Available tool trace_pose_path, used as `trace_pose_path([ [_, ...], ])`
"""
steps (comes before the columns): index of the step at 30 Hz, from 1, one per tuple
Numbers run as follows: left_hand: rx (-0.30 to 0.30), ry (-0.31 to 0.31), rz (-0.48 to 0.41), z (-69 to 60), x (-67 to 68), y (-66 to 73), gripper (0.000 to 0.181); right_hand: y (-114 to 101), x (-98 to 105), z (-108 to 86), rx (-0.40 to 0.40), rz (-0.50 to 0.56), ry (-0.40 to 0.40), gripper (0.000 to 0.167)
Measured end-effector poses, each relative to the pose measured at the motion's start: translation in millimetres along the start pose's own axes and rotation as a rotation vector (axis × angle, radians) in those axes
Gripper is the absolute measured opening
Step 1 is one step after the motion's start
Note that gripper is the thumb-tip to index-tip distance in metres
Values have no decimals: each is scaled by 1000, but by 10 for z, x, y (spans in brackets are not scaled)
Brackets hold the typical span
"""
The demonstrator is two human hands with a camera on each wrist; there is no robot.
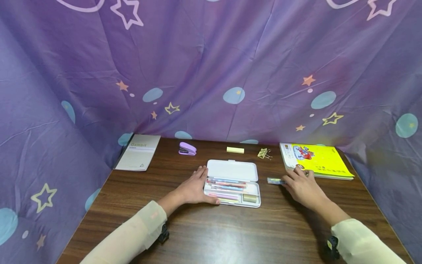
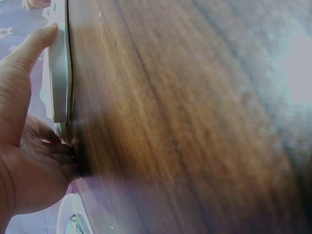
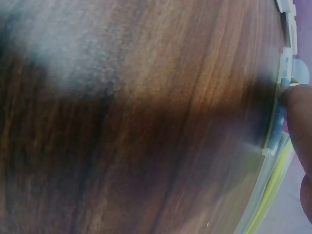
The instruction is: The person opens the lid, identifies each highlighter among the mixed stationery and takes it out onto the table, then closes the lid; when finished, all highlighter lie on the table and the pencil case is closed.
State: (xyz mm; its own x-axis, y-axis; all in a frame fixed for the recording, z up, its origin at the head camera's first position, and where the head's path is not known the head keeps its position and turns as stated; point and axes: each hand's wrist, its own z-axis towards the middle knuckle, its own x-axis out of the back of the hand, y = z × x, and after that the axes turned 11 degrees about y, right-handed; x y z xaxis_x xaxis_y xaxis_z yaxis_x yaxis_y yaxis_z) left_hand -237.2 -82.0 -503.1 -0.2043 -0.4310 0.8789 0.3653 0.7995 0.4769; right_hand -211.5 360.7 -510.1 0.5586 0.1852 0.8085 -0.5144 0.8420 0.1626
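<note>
A white pencil case (image 1: 232, 171) lies with its lid folded back, holding several pencils (image 1: 227, 186) and a tan block (image 1: 249, 198). My left hand (image 1: 195, 187) rests against its left side, fingers stretched along the edge and thumb on the front rim. In the left wrist view the thumb of the left hand (image 2: 22, 87) touches the case's side wall (image 2: 59, 73). Right of the case, my right hand (image 1: 302, 186) pinches a slim, see-through bluish stick-shaped item (image 1: 274, 181). The right wrist view shows this blue item (image 3: 278, 117) close to the tabletop; its exact kind is unclear.
Behind the case stand a purple stapler (image 1: 187, 149), a yellow sticky-note pad (image 1: 235, 150) and gold binder clips (image 1: 263, 153). A notebook (image 1: 138, 154) lies at the far left. Yellow-covered books (image 1: 324, 159) lie just beyond the right hand. A purple curtain (image 1: 211, 73) borders the table.
</note>
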Motion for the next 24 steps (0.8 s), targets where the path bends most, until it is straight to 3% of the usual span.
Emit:
trace_pose_path([
  [11, -19, 13, 14, 7, -18, -5, 145, 18, -50, -46, 45, -26, 36, 23],
  [24, -9, 4, 20, 8, -12, -13, 146, -23, -35, -53, 42, -10, 33, 20],
])
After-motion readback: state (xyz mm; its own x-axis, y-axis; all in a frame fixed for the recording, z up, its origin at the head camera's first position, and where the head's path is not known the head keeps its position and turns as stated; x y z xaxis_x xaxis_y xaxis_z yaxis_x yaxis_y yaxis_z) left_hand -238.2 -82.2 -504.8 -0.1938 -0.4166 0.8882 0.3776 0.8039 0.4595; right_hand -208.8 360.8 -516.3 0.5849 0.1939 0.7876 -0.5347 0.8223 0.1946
